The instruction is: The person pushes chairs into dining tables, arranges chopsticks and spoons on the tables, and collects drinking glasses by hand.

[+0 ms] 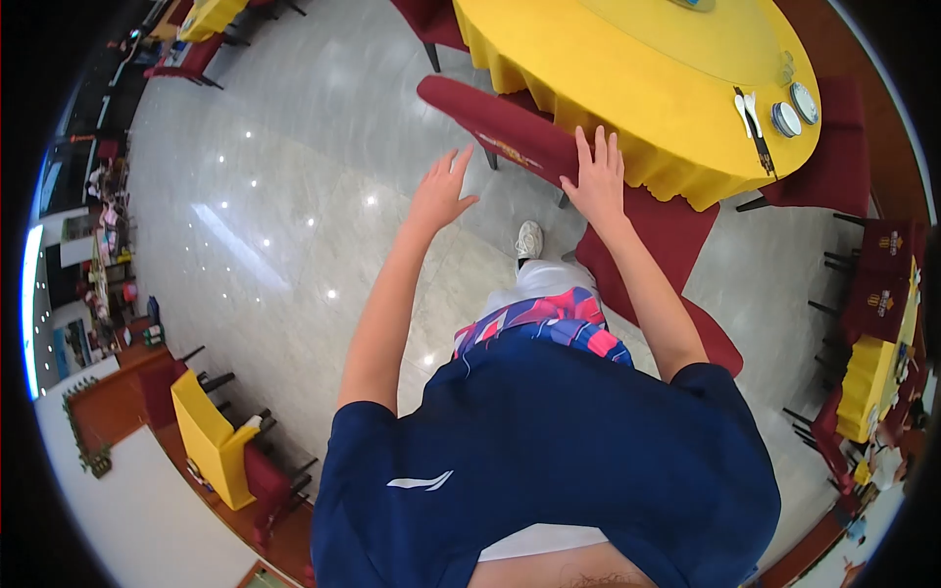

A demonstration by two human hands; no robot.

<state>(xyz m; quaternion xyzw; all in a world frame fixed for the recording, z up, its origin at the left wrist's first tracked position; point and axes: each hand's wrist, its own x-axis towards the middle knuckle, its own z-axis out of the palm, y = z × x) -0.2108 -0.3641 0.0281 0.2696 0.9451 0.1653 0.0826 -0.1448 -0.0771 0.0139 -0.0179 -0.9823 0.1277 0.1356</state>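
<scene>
Both my arms stretch forward at waist height or above. My left hand is open over the floor, its thumb apart from the fingers, with nothing in it. Nearest to it is the back of a dark red chair, which carries gold lettering. My right hand is open with spread fingers and overlaps the right end of that chair back in view; I cannot tell whether it touches it. Beyond the chair stands a round table with a yellow cloth. Another dark red chair is below my right forearm.
On the table's right side lie white spoons and dark chopsticks beside stacked bowls and plates. More red chairs and yellow-covered tables stand around the room. Shiny grey tiles cover the floor.
</scene>
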